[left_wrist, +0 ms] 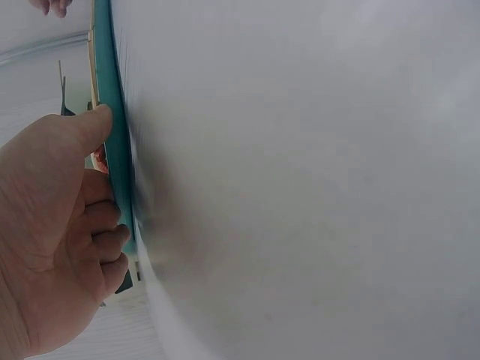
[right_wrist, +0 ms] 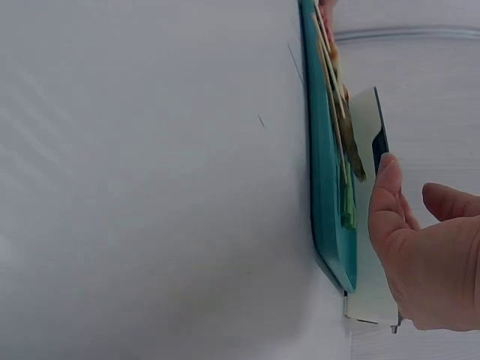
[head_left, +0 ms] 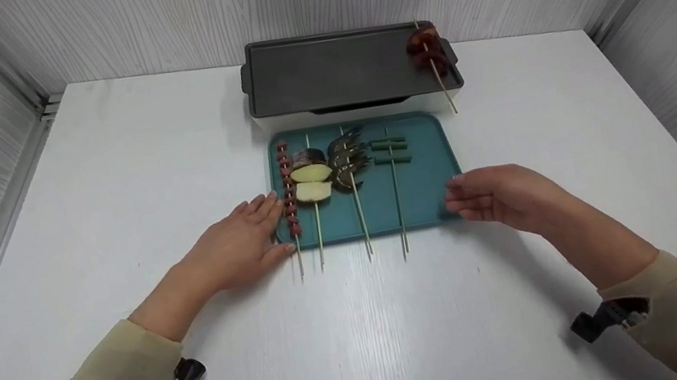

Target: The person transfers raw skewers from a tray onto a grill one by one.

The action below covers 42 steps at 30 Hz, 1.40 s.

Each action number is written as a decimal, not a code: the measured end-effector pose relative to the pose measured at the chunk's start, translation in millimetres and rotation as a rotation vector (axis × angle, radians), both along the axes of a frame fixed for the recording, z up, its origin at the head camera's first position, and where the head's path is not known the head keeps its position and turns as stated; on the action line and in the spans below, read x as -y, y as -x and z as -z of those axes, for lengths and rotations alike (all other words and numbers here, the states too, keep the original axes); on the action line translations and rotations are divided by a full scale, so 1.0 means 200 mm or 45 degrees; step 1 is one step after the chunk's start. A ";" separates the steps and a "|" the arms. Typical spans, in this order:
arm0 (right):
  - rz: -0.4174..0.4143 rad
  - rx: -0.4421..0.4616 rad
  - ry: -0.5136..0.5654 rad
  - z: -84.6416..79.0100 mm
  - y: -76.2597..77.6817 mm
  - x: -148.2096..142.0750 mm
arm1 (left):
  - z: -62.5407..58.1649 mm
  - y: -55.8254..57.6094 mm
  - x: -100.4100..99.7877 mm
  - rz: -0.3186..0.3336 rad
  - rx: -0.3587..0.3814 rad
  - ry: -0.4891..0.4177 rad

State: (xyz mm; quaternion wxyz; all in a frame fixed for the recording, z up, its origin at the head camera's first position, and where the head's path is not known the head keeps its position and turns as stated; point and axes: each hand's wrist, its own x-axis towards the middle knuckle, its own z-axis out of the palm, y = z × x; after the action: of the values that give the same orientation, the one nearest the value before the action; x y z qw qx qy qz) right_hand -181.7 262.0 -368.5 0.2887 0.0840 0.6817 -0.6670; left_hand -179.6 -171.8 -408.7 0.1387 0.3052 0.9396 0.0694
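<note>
A teal tray (head_left: 429, 186) lies on the white table with several skewers on it. From the left they carry small red pieces (head_left: 288, 191), pale and dark slices (head_left: 311, 174), shrimp (head_left: 344, 160) and green stalks (head_left: 392, 158). My left hand (head_left: 235, 247) touches the tray's left edge, its thumb at the near corner; the left wrist view shows the fingers (left_wrist: 105, 240) against the side. At the right edge hovers my right hand (head_left: 509, 197), fingers loosely bent. In the right wrist view that hand (right_wrist: 431, 259) appears apart from the tray.
Behind the tray stands a grill with a dark flat plate (head_left: 333, 72) and a white base. A skewer with reddish-brown pieces (head_left: 427, 53) lies across its right end, the stick overhanging the front. Light wood-grain panels (head_left: 149, 23) enclose the table. Skewer sticks overhang the tray's near edge.
</note>
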 end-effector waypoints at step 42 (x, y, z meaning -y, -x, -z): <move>-0.082 0.252 0.183 0.20 -0.16 0.29 | 0.00 -0.01 0.01 0.010 -0.001 -0.010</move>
State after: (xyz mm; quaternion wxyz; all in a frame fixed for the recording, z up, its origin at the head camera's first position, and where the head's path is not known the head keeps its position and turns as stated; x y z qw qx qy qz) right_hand -148.9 203.2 -407.8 0.3811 0.1065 0.6028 -0.6928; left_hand -177.9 -173.2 -407.8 0.1373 0.3095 0.9381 0.0726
